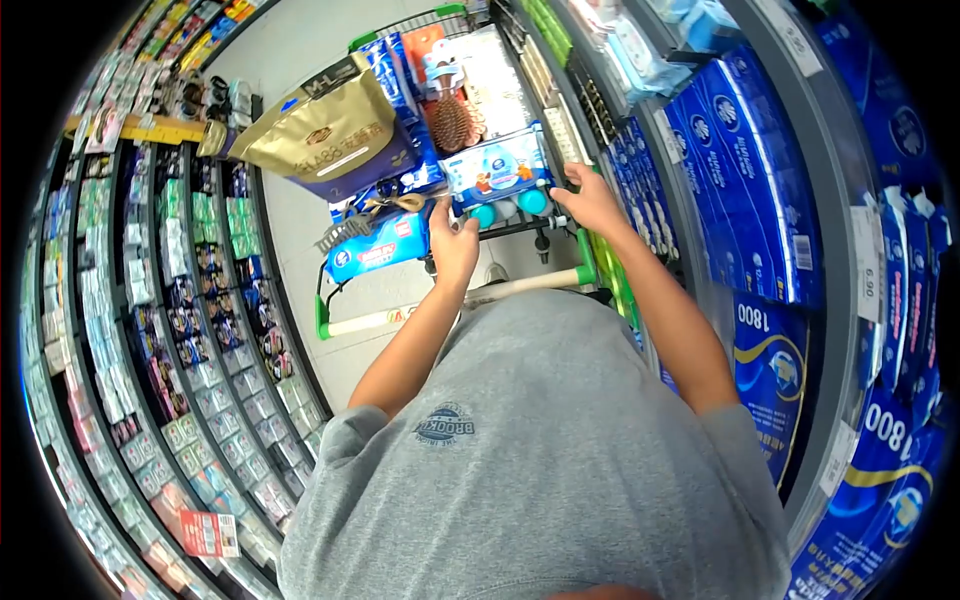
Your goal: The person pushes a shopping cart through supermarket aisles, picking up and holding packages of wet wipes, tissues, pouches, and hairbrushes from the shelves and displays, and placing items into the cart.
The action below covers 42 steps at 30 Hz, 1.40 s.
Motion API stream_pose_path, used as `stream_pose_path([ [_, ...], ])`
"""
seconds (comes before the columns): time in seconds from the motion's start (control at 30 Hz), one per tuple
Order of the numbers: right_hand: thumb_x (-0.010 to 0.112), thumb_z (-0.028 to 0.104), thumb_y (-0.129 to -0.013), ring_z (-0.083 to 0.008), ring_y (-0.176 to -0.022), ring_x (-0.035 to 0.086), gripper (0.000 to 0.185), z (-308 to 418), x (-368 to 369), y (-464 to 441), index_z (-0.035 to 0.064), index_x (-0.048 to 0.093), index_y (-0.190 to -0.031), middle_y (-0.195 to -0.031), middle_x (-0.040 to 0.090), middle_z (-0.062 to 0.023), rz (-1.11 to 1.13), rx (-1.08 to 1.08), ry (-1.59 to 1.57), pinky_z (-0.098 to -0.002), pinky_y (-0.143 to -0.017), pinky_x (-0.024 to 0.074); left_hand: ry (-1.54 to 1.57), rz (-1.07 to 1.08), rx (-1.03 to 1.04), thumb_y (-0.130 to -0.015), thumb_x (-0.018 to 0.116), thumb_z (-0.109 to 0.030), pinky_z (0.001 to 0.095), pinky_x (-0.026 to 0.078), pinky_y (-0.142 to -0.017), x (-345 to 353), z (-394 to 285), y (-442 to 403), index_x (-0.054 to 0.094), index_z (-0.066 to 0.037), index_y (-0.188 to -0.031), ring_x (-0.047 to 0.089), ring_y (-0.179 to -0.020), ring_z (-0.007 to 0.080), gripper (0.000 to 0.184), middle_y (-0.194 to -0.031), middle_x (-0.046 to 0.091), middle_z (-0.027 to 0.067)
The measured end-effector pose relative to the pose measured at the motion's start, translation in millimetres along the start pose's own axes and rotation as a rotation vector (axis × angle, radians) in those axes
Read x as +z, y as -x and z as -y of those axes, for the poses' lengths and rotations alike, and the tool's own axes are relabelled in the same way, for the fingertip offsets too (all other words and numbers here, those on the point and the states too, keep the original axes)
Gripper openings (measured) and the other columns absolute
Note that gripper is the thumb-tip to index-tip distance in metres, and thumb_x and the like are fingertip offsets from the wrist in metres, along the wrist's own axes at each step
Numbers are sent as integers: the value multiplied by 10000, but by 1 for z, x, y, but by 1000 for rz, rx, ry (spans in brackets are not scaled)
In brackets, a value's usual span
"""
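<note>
A white and blue pack of wipes (500, 168) lies on top of the goods at the near end of a shopping cart. My left hand (455, 245) is by its lower left corner, thumb apart from the fingers, beside a blue soft pack (380, 243). On the other side, my right hand (592, 205) is at the pack's right end with fingers spread. Whether either hand touches the pack is hard to tell. Teal-capped bottles (508, 212) show just below it. A brown hairbrush (452, 118) rests behind it, bristles up.
A large gold and purple bag (325, 130) stands at the cart's left, near a grey brush (350, 228). The cart handle (535, 285) runs in front of my body. Shelves of small packets (200, 330) line the left; blue tissue packs (745, 170) fill the right shelves.
</note>
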State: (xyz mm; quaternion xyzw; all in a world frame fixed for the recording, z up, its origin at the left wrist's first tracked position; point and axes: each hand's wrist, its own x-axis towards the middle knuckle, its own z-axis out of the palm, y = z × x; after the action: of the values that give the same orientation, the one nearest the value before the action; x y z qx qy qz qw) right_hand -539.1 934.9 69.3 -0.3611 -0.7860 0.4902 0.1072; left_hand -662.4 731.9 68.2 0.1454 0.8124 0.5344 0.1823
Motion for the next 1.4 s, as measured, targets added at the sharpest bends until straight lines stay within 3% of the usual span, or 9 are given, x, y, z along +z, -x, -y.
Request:
stream_pose_path([
  [0.13, 699, 198, -765, -342, -1248, 481, 664, -9, 28, -30, -63, 440, -1318, -1333, 492, -248, 51, 18, -82, -375, -1033, 383, 78, 9, -44, -762, 632, -105, 351, 367, -1023, 0, 12, -18, 329, 119, -1377, 448, -1267, 303, 721, -1358, 455, 260],
  [0.3, 685, 121, -767, -275, -929, 630, 574, -21, 48, -51, -92, 469, -1254, -1066, 638, -197, 153, -53, -235, -344, -851, 480, 214, 93, -118, -758, 623, -100, 331, 352, -1038, 3, 27, -35, 381, 121, -1346, 470, -1251, 331, 673, -1350, 458, 286],
  [0.6, 633, 37, -799, -234, -1061, 582, 577, 16, 30, -36, -98, 418, -1317, -1198, 583, -199, 173, 191, -534, -312, -909, 447, 210, 97, -48, -754, 562, -44, 318, 427, -929, 5, 17, -39, 420, 83, -1337, 587, -1058, 272, 614, -1222, 574, 233],
  [0.8, 633, 57, -810, -235, -1142, 539, 587, 10, 32, -24, -115, 400, -1321, -1274, 534, -208, 80, 167, -602, -314, -970, 404, 341, 131, -136, -773, 465, 59, 338, 371, -1013, -4, -23, -23, 438, 80, -1316, 491, -1201, 275, 544, -1293, 520, 205],
  [1.0, 647, 61, -804, -222, -1079, 565, 515, 23, 7, 10, -75, 456, -1263, -1180, 580, -182, -138, 112, -852, -311, -949, 419, 252, 115, 52, -782, 518, 40, 337, 342, -1042, 5, -50, -7, 461, 46, -1315, 486, -1211, 269, 536, -1281, 531, 199],
  [1.17, 673, 88, -787, -181, -1013, 569, 395, 59, -44, 34, 12, 512, -1140, -1082, 595, -102, -369, -176, -803, -322, -933, 426, 258, 184, 362, -786, 572, 10, 294, 525, -798, 18, -94, -17, 503, 3, -1286, 572, -1064, 206, 506, -1210, 561, 138],
  [1.2, 723, 115, -744, -156, -913, 565, 396, 72, -57, 38, 15, 546, -1085, -1006, 604, -73, -522, -271, -749, -307, -845, 447, 399, 235, 315, -784, 635, -5, 330, 430, -963, 22, -113, -19, 498, 28, -1279, 516, -1158, 229, 515, -1226, 554, 128],
  [1.23, 723, 123, -746, -161, -922, 562, 425, 95, -77, 49, 9, 544, -1115, -993, 602, -64, -613, -331, -620, -309, -863, 444, 552, 309, 370, -817, 599, 23, 332, 473, -933, 26, -141, -18, 452, 22, -1317, 507, -1167, 221, 522, -1249, 528, 123],
  [1.4, 665, 89, -791, -261, -1258, 423, 716, 176, -170, 106, -37, 329, -1411, -1298, 458, -190, -744, -761, -159, -356, -1038, 340, 781, 535, 635, -851, 509, -1, 373, 493, -915, 38, -279, -4, 400, 81, -1331, 511, -1173, 261, 499, -1291, 489, 198],
])
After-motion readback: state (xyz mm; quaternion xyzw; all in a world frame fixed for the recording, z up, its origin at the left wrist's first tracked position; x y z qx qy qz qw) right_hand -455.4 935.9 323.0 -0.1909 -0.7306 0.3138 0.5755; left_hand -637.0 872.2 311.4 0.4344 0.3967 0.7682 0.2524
